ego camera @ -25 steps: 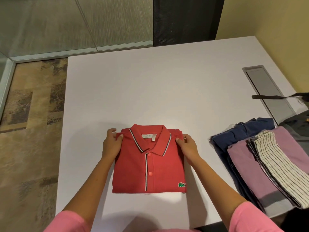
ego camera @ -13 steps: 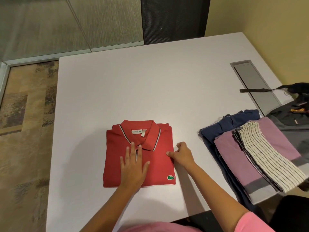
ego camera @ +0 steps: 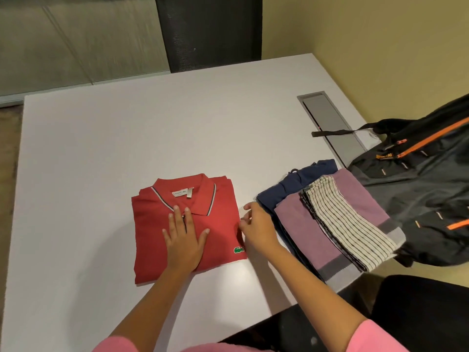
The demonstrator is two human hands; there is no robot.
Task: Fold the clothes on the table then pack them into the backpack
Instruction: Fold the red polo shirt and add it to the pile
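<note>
Red shirt [ego camera: 203,224]: one, folded, on worktop [ego camera: 127,148]
Folded pile [ego camera: 330,219]: three clothes
Backpack [ego camera: 418,186]: one
Left hand [ego camera: 184,240]: flat on shirt, grip released
Right hand [ego camera: 256,224]: grip loose, holding nothing

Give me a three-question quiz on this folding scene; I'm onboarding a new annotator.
1. True or false: the left hand lies flat on the red polo shirt.
2. Which garment tops the pile beside the backpack? A) navy garment B) striped garment C) purple garment
3. Fill in: the right hand is at the polo's ___ edge.

Key: 1 true; 2 B; 3 right.
</note>
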